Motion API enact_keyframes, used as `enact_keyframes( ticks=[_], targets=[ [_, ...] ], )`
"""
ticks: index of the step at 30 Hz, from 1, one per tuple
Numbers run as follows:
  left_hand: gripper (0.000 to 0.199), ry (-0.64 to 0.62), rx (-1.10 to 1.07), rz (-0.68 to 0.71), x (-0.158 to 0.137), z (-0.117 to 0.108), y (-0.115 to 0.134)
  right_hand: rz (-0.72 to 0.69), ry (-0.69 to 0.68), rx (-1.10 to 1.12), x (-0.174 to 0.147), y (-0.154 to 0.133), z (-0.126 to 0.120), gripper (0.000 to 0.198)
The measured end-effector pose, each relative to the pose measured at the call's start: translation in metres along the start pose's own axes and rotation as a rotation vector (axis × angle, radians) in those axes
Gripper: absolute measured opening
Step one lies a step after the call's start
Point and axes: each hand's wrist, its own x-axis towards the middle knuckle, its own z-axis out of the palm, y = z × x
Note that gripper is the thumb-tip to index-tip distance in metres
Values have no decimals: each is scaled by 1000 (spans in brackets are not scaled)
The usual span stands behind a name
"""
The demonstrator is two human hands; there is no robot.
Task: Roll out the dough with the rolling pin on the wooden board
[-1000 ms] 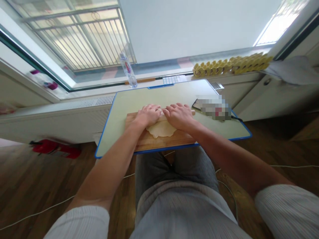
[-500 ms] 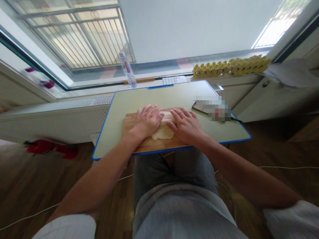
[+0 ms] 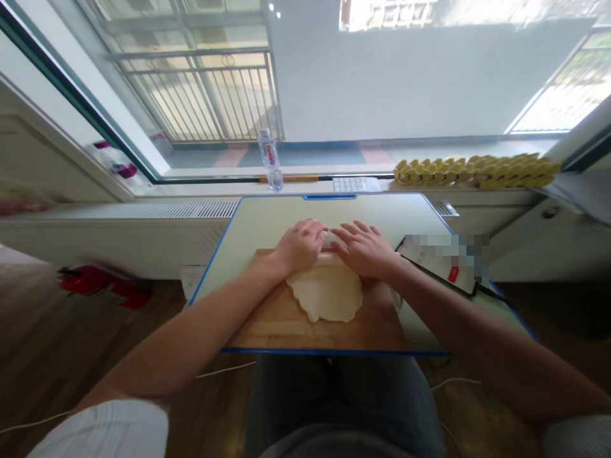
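Head view, items as they lie: your left hand (image 3: 300, 245) and your right hand (image 3: 366, 249) rest palms down, side by side, on a rolling pin (image 3: 329, 257), of which only a short pale stretch shows between them; fingers lie flat and extended over it, pressing rather than curled round, thumbs hidden. The pin sits at the far edge of a flattened dough sheet (image 3: 327, 292), which spreads toward you across the middle of a wooden board (image 3: 277, 321). The board lies at the near edge of a pale green table (image 3: 267, 219) with blue trim. Near the table's right edge, a flat device (image 3: 436, 264), partly blurred, just beside your right wrist. Past the table's far edge, on the sill: a clear water bottle (image 3: 270, 160) upright, and a row of yellow trays (image 3: 477, 170) toward the right.
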Motion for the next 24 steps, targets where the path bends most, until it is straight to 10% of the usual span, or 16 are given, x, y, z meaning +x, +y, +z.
enact_keyframes(
  ticks=[24],
  targets=[
    [30,23,-169,-120,-16,-20,1,-282,103,349,-16,10,-13,22]
  ],
)
